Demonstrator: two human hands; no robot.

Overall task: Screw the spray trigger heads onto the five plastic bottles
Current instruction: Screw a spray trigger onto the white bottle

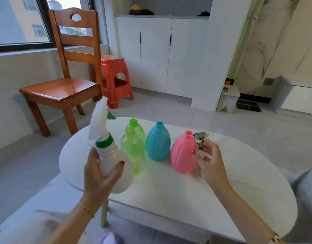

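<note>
Progress stands at one of five: our left hand grips the capped white bottle over the table's left edge. Four open bottles wait mid-table; our right hand, fingers spread, nears the loose trigger heads.

We note the white table is bare along its near half and far right. Mid-table, four open bottles stand in a row: two green bottles overlapping, a blue bottle, then a pink bottle, with narrow gaps between them. The loose trigger heads lie just behind the pink bottle, which blocks a straight approach; the way round its right side is open.
</note>
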